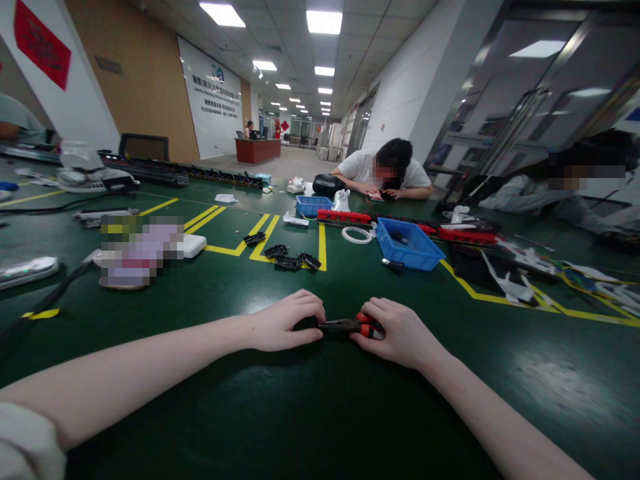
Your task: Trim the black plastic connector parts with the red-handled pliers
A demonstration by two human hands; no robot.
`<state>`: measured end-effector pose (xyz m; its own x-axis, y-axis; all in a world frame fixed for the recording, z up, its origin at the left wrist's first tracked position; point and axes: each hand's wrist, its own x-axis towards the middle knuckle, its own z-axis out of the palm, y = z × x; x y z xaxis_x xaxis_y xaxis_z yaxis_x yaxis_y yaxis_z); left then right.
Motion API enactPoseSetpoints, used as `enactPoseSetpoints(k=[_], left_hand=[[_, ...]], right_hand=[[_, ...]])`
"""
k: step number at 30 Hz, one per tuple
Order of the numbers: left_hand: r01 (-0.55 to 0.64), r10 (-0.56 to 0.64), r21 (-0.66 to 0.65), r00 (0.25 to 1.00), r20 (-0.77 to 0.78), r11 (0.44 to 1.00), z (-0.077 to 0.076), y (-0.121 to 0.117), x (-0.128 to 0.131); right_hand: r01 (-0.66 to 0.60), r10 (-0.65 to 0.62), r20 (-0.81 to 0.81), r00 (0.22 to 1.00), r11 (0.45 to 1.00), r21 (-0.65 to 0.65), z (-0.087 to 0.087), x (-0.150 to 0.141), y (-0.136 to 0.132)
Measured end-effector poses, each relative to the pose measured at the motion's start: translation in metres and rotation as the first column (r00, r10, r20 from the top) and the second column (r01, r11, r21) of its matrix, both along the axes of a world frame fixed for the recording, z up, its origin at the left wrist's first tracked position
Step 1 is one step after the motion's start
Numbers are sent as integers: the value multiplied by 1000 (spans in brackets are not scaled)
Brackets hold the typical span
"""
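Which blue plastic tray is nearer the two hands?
The larger blue tray, just right of the white ring; the smaller blue tray sits farther back, to its left.

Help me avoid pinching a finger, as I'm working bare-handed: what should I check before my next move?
1. Right hand on the red handles of the pliers: ok.
2. Left hand well away from the pliers' tips: not ok, its fingertips are right beside them.
3. Dark piece in the left hand seated between the jaws: cannot tell, the fingers hide it.
4. Loose black parts apart from both hands: ok, they lie beyond them.
5. Blue bin standing upright: ok.
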<state>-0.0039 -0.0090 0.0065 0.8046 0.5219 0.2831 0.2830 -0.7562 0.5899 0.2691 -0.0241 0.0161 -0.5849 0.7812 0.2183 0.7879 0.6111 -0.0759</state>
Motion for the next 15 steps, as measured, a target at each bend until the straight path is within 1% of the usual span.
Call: enactPoseSetpoints(k=[8,15], left_hand=[[77,-75,-39,995,61,996,-6,7,-1],[39,-38,-32,998,41,999,-6,6,-1]], right_hand=[[4,-4,5,1000,1000,21,-2,-1,-1],[12,-12,2,1000,1000,0,-1,-2,-1]])
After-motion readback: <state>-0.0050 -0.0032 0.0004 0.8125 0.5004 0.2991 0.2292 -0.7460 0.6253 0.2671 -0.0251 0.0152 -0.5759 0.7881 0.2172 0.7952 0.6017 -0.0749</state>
